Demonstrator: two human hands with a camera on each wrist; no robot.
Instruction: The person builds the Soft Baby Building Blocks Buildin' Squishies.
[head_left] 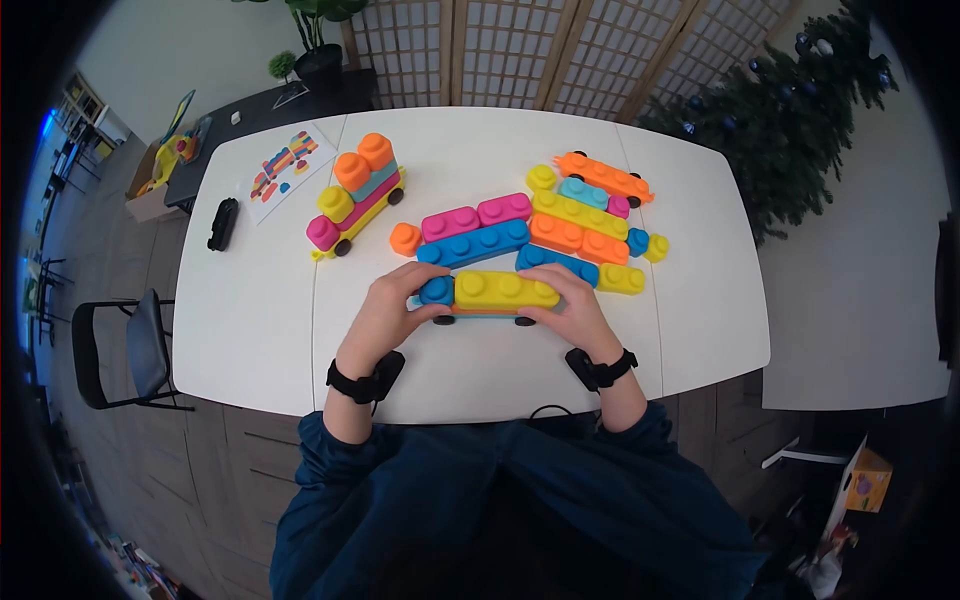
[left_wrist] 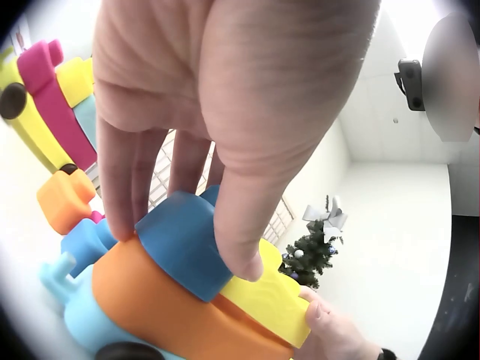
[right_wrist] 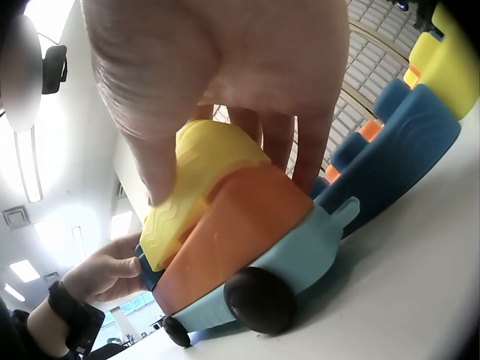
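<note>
A light blue wheeled base (right_wrist: 315,247) stands on the white table in front of the person, with a long orange block (right_wrist: 236,225) on top of it. Above the orange layer sit a small blue block (left_wrist: 184,244) at the left end and a long yellow block (head_left: 505,290) beside it. The left hand (head_left: 390,305) pinches the blue block between thumb and fingers. At the other end, the right hand (head_left: 574,308) grips the yellow block, thumb on the near side and fingers on the far side.
Loose blocks lie just beyond the hands, among them a long blue block (head_left: 474,244) and an orange block (head_left: 405,239). A stacked yellow-based car (head_left: 372,210) stands at left, near a printed sheet (head_left: 288,170) and a black object (head_left: 223,224). An orange wheeled base (head_left: 604,177) is at back right.
</note>
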